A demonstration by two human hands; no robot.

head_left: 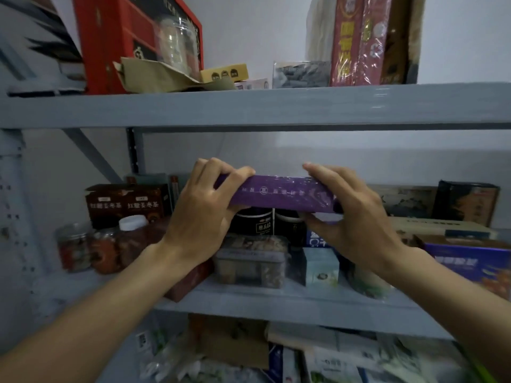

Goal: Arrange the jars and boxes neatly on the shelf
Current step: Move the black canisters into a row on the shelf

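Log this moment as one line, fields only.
step: placing purple box | left hand: grips left end | right hand: grips right end | position: above black jars, middle shelf

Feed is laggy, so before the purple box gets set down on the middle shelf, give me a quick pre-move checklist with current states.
1. Left hand grips the purple box: ok.
2. Right hand grips its other end: ok.
3. Box held roughly level: ok.
4. Free spot directly below: not ok, black jars and a clear tub stand there.
5. Headroom under the upper shelf: ok.
6. Depth behind the jars: cannot tell.
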